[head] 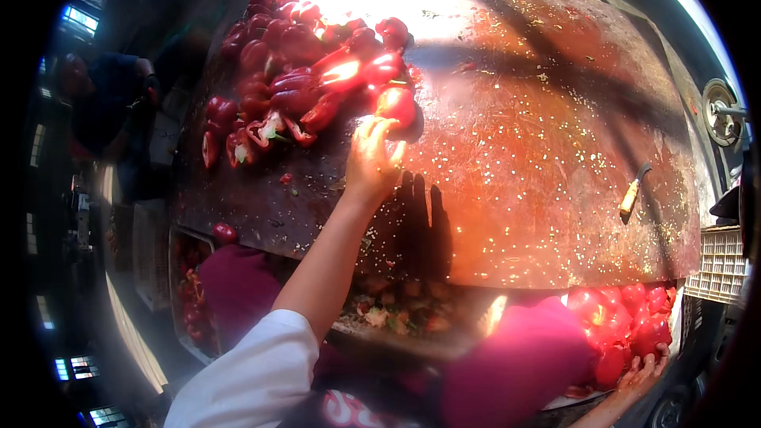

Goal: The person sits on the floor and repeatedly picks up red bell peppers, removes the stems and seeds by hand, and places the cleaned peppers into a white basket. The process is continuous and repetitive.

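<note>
My left hand reaches out over the red-brown worktable with its fingertips at the near side of a whole red bell pepper. Its thumb is held apart from the fingers. Left of it lies a heap of red bell peppers, some of them cut open, such as a piece with pale flesh. Low at the right, my right hand is at a red pepper on top of a filled crate. Whether it grips that pepper cannot be made out.
A hooked knife with a yellowish handle lies on the worktable among scattered seeds. Pepper scraps lie below the near edge. A lattice crate stands at right, a crate of red pieces at left. A person is at far left.
</note>
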Demonstrator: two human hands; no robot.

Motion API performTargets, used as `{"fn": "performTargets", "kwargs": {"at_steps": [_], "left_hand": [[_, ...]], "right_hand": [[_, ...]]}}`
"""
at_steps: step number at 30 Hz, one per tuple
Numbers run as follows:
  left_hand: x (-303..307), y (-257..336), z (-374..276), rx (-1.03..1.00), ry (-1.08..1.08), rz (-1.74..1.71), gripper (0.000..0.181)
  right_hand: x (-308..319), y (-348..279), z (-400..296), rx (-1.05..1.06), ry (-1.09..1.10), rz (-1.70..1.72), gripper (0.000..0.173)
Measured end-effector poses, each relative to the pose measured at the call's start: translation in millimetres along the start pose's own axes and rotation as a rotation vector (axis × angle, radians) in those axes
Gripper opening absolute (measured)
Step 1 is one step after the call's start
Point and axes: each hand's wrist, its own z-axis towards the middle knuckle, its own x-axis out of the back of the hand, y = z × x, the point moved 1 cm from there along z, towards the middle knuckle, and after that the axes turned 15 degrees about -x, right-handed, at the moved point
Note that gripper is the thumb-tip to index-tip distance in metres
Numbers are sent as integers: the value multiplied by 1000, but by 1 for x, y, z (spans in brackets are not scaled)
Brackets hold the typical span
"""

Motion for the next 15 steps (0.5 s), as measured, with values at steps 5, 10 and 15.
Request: {"fn": "performTargets", "kwargs": {"at_steps": [5,10,15], "left_hand": [[-41,-49,52,92,-128,155,58],[-33,-88,42,349,46,-702,70],[8,24,9,293,404,-1674,68]], "right_hand": [[31,126,116,357,69,-1224,45],[-111,-2,14,26,-283,-55,55],[-290,-72,-172,69,-1042,60,77]]}}
